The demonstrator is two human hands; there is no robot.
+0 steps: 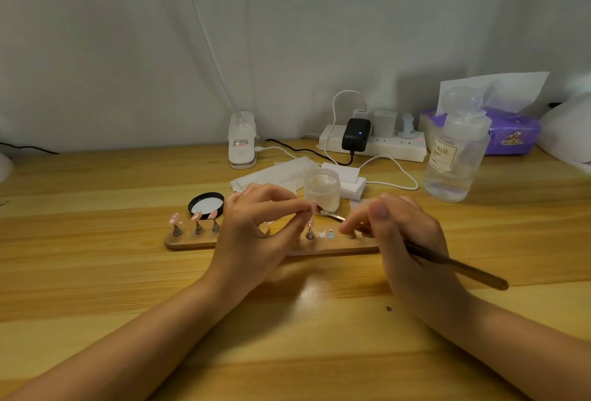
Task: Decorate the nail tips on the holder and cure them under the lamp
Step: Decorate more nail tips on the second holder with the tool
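A wooden nail-tip holder [192,242] lies across the table's middle, with three pink nail tips [195,215] on metal stands at its left end. My left hand [256,228] pinches another pink tip on a stand [309,232] near the holder's middle. My right hand [406,234] grips a thin dark-handled tool [463,269]. Its metal tip [332,215] reaches to that pinched nail tip. A small open clear jar [322,188] stands just behind the hands. The white clip-on lamp [242,141] stands at the back.
The jar's black lid [206,204] lies behind the holder's left end. White wipes [275,173] and a white block [348,181] sit mid-table. A power strip [374,144] with chargers and cables, a clear nail-liquid bottle [454,157] and a purple tissue pack [511,135] line the back right.
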